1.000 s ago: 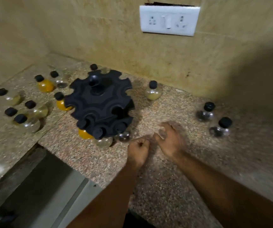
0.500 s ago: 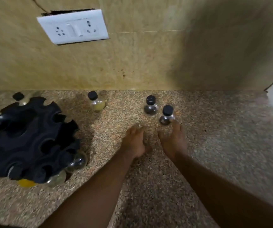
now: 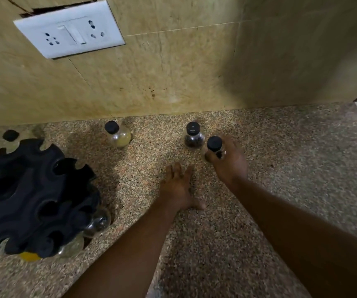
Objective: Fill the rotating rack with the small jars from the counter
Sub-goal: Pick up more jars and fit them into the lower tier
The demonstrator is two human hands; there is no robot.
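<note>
My right hand (image 3: 230, 163) curls its fingers (image 3: 234, 147) around a small dark-filled jar (image 3: 214, 147) on the bench (image 3: 291, 168), just beside a second dark jar (image 3: 193, 136). My left hand (image 3: 178, 186) lies flat with straight fingers and holds nothing. The black rack (image 3: 33, 196) stands well apart, at the left.

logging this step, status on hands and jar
Left hand open on speckled stone counter. Right hand grips small black-capped glass jar of dark grains. Similar jar close beside it; black plastic rotating rack far left.
</note>
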